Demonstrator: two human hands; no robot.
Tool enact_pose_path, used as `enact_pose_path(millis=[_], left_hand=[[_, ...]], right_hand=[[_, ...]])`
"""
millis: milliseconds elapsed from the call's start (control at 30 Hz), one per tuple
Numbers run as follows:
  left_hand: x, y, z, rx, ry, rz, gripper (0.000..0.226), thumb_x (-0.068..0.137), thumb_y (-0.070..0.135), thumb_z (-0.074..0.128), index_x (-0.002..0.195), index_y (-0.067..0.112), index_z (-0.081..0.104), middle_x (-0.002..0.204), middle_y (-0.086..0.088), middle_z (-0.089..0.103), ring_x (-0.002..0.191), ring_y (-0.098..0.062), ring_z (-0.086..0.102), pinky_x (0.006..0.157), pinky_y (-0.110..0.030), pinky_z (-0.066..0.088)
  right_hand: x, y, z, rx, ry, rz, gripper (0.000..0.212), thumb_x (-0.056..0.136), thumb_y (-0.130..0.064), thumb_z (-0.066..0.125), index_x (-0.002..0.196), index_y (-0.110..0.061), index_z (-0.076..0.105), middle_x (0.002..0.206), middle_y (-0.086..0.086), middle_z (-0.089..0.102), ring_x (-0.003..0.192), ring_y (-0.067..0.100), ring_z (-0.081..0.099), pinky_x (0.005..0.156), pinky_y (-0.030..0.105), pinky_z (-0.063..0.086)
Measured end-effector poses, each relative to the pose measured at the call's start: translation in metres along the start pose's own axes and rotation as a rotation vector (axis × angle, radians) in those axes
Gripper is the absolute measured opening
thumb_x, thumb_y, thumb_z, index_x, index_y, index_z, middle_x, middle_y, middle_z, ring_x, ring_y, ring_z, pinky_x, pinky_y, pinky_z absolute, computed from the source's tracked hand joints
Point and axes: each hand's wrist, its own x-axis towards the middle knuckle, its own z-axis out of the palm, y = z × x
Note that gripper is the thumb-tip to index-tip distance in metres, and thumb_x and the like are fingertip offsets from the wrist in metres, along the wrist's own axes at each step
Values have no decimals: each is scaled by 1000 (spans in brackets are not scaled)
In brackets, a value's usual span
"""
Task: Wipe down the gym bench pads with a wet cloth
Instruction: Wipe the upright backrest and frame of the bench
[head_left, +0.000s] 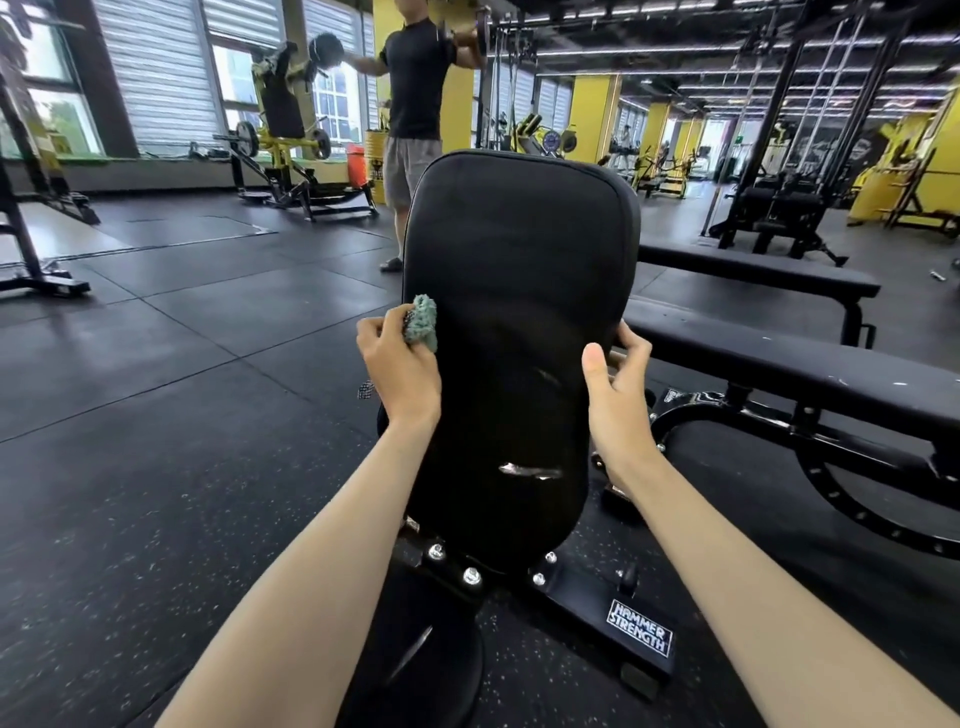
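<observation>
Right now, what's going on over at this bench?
Someone is wiping a gym bench. Their left hand presses a bunched green cloth against the left edge of the upright black back pad, while the right hand grips the pad's right edge. Another person stands behind the bench.

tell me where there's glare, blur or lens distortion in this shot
Head view: wide-angle lens stretches both forearms toward the corners; windows upper left glare white; glints streak the upright black padded backrest; the bunched green cloth in the left hand looks sharp.
</observation>
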Motion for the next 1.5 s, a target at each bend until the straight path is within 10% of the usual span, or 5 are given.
enact_pose_path(millis=[233,367,833,1233,1500], left_hand=[[19,-20,0,41,105,-229,40,85,-10,45,117,8,60,119,-13,46,109,-27,46,79,-14,29],[1,-16,8,43,56,-176,43,89,-7,43,125,11,58,120,-14,53,112,-29,43,85,-18,28],[-107,36,22,-131,-69,163,41,81,-10,53,118,4,63,97,-6,50,92,-19,49,82,-19,39],[-141,38,9,-179,-167,421,35,83,8,43,109,2,66,87,-5,50,83,-17,46,75,-15,40],[-110,23,15,-99,-147,366,36,81,5,42,107,4,67,86,-7,49,84,-17,45,78,-3,33]], right_hand=[[4,5,-6,7,-40,19,47,101,-31,45,144,-32,27,116,-15,50,98,-11,53,77,7,43],[8,9,-10,8,-66,39,51,98,-38,48,146,-30,32,134,-9,49,116,4,50,97,22,39],[7,11,-11,101,-73,63,48,97,-36,52,142,-27,37,128,-1,57,113,7,56,82,14,45],[9,6,-19,66,-117,123,54,94,-41,56,141,-25,38,124,5,55,114,18,57,103,42,46],[8,13,-13,68,-56,75,53,96,-41,53,143,-24,36,128,1,54,117,12,54,95,25,44]])
